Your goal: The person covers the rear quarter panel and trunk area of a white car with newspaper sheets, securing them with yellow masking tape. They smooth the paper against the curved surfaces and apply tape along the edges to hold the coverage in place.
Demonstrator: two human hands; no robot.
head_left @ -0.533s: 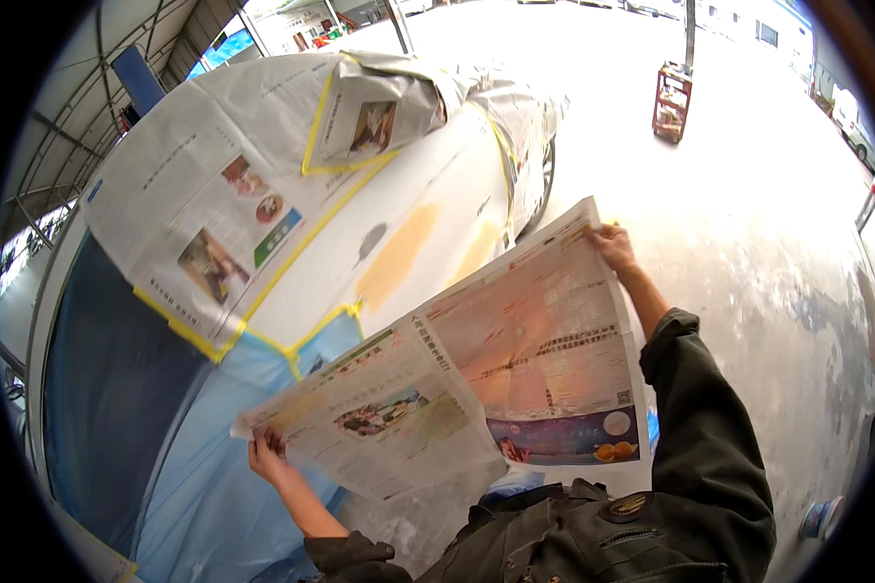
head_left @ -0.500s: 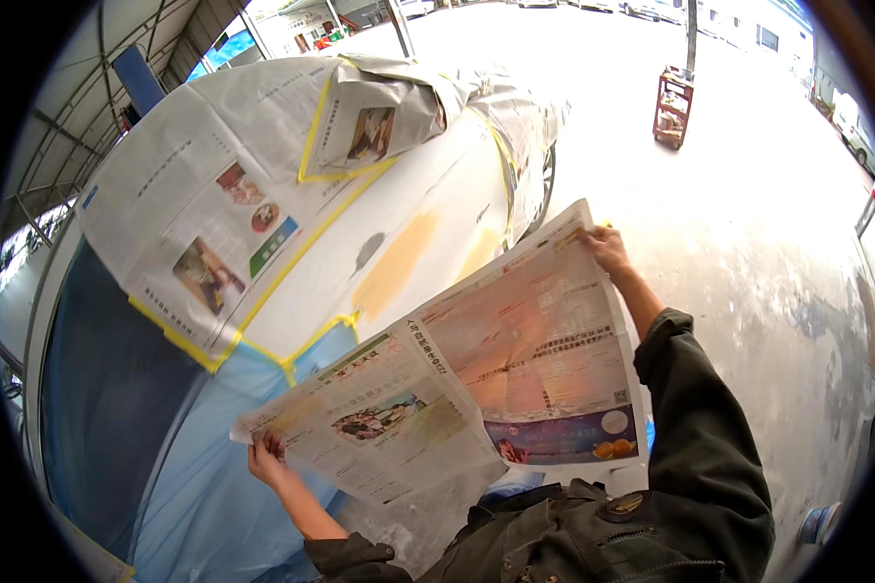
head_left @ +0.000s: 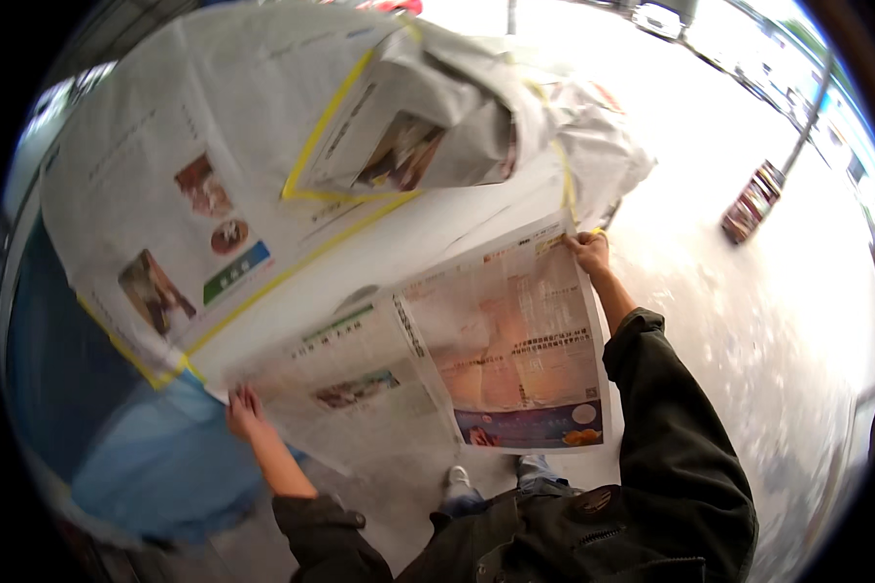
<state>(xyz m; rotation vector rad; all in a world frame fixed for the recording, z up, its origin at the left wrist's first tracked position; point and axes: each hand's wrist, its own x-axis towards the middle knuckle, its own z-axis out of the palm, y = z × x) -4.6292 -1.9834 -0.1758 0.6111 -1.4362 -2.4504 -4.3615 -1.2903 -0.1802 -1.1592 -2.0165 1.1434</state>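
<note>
Between my two hands a wide, unfolded newspaper sheet (head_left: 515,340) is stretched out, with colour pictures on it. My left hand (head_left: 247,412) pinches its left corner, close to the lower taped edge of a vehicle. My right hand (head_left: 591,253) grips its upper right corner; a bit of yellow shows by those fingers. The sheet lies over or just in front of a pale body panel (head_left: 287,335) and hides part of it; whether they touch I cannot tell. Above the panel, other newspaper (head_left: 262,126) covers the vehicle, edged with yellow masking tape (head_left: 253,323).
Blue sheeting (head_left: 170,466) hangs below the panel at the left, beside a dark window area (head_left: 53,340). A red cart (head_left: 752,204) stands on the concrete floor at the far right, near a pole (head_left: 809,121). A white car (head_left: 658,19) is parked in the distance.
The newspaper sheet has come closer to the vehicle, its left end now by the taped corner and covering the orange patches. My view has shifted and tilted; both hands keep their hold.
</note>
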